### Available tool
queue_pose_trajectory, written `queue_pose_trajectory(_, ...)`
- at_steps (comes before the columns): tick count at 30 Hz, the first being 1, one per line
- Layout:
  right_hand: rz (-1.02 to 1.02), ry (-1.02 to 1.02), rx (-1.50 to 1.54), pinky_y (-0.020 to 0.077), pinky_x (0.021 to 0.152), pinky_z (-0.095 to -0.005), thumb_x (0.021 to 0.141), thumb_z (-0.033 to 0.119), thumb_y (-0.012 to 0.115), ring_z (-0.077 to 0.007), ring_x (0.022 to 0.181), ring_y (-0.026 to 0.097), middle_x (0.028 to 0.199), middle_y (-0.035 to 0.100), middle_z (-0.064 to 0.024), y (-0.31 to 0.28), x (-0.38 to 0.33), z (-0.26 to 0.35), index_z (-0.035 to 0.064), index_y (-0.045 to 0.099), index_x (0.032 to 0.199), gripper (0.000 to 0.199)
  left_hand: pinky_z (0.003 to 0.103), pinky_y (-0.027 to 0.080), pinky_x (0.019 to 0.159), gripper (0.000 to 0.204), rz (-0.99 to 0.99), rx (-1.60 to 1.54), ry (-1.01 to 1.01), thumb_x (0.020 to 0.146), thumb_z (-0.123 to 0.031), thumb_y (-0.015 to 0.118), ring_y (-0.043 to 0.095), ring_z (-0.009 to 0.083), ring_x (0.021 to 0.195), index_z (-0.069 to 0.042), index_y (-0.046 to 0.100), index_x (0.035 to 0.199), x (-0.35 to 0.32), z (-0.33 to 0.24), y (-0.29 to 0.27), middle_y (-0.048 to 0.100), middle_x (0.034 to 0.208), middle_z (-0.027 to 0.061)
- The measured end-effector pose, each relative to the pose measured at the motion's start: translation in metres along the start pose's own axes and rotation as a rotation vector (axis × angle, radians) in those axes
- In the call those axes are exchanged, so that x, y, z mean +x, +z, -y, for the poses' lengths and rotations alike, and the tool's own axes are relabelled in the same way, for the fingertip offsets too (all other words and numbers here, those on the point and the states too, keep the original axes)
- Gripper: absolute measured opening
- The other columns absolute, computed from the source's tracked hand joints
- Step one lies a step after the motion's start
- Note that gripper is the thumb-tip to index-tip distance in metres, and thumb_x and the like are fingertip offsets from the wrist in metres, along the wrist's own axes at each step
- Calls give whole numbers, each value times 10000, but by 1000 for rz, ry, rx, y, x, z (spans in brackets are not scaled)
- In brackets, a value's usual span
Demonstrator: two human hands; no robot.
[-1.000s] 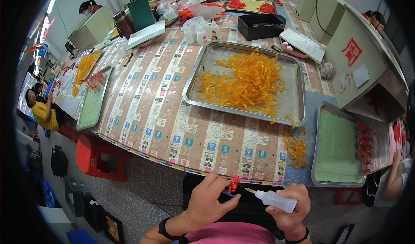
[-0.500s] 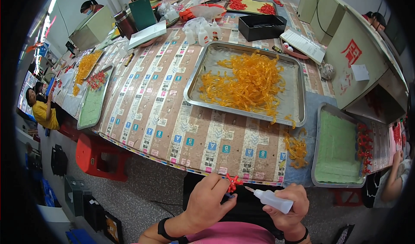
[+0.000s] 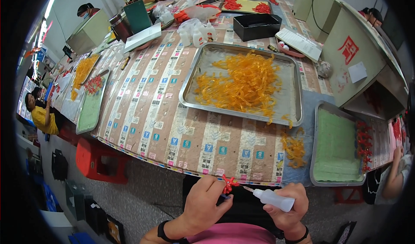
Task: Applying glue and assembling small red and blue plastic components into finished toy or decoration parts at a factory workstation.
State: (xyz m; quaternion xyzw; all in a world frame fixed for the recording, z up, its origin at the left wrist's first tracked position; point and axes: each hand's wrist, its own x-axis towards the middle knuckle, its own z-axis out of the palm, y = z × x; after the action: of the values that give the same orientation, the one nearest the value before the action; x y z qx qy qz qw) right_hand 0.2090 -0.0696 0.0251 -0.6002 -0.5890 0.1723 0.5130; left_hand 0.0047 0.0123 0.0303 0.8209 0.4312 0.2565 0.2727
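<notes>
Holds a small bright-red piece with several stubby arms (image 3: pixel 229 184) in the left hand (image 3: pixel 202 203), pinched between bent fingers and thumb in a nearly closed grasp, at the near edge of a broad tabletop covered in brown-and-white printed sheeting (image 3: pixel 142 114). Has a dark-blue bit (image 3: pixel 225 196) at the same fingertips, too small to make out. Grips a translucent white plastic bottle (image 3: pixel 274 199) in the right hand (image 3: pixel 294 213), with fingers curled around its body. Aims its thin needle-like nozzle (image 3: pixel 248 188) leftward at the red piece, right beside one arm; cannot tell contact from a slight gap.

Faces, on the right half of the tabletop, a shallow silver metal tray with a grey lining (image 3: pixel 287 97), heaped with glossy orange curly strands (image 3: pixel 242 81). Has a small loose clump of orange strands (image 3: pixel 294 149) between that tray and the near right corner, by a blue-grey sheet (image 3: pixel 298 172). Has, at the right edge, a metal tray lined in light green (image 3: pixel 335 149), with dark-red many-armed pieces (image 3: pixel 364 146) lined up along its right side. Has, along the left edge, another green-lined metal tray (image 3: pixel 90 110), bearing small red pieces (image 3: pixel 94 85) at its far end. Looks, toward the far edge, onto an open black rectangular box (image 3: pixel 255 32), to the right of a cluster of white plastic bottles (image 3: pixel 197 37).
</notes>
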Motion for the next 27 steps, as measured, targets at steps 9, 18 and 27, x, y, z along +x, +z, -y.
queue_pose_trajectory(9,63,161,168,470,795,-322,707,77,764,-220,910,603,982,636,-116,39,44,-24,31,631,1036,357,257,486,727,319,-39,-662,-288,718,-5,745,583,147,830,8,600,1002,-13,24,5,561,950,77)
queue_pose_trajectory(18,154,153,199,464,824,-350,784,58,670,-278,977,581,1099,604,-122,79,63,-39,38,579,1141,369,275,479,836,238,134,-1152,-566,847,1,609,594,125,894,10,579,1082,-21,26,3,606,997,40)
queue_pose_trajectory(27,-76,-93,-382,458,771,-398,764,77,671,-301,887,559,944,598,-106,14,67,-48,37,629,938,183,289,486,852,245,114,-1242,-571,840,21,614,607,137,893,10,565,1080,-26,31,7,612,994,53)
